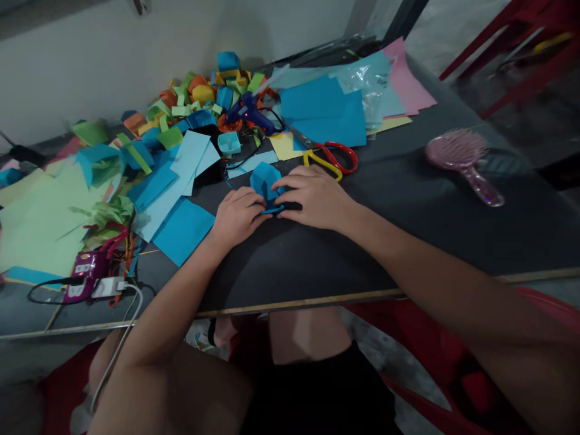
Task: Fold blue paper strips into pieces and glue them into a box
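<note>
A small folded piece of blue paper [265,179] stands on the dark table between my two hands. My left hand [241,212] has its fingers curled against the paper's near left side. From the right, my right hand [312,196] grips the same paper, with fingertips at its edge and thumb low down. The paper's near lower part is partly hidden by the fingers. Just beyond my right hand lie scissors [333,158] with one red and one yellow handle. A flat blue paper sheet [185,229] rests left of my left hand.
A blue glue gun [250,113] lies by a heap of coloured paper pieces [199,93] at the back. Blue sheets [322,112] lie behind the scissors. A pink hairbrush [462,158] is at right. A purple power strip [86,275] with cables sits at left.
</note>
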Tool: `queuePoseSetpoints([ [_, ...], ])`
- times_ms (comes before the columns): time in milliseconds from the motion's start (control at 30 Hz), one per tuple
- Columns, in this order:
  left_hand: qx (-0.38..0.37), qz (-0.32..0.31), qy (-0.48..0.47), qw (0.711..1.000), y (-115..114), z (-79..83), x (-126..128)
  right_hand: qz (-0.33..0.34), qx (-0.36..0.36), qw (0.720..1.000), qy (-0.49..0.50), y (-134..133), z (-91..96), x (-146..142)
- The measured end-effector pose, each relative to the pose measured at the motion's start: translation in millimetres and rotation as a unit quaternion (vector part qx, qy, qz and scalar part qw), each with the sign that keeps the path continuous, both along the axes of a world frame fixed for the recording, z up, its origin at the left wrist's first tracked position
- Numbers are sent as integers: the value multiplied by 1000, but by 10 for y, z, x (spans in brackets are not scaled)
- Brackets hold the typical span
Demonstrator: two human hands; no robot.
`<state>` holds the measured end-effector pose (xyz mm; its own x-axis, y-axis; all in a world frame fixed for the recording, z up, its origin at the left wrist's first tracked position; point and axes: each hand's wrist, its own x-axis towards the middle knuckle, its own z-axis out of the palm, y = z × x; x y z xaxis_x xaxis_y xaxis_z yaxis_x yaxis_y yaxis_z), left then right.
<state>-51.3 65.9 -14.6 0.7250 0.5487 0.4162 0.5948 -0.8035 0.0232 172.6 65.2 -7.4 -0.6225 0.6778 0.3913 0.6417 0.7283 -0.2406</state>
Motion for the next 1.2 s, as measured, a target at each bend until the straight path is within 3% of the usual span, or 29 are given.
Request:
queuePoseSetpoints([
  [500,1,-6,31,999,-16,42,-1,-25,-13,1000,6,59,3,85],
  [1000,-6,-17,47,999,-2,-4,-25,30,-39,999,-21,102,-42,58],
  [1200,-10,-26,49,998,-11,12,-10,18,-29,999,-36,104,-51,20],
])
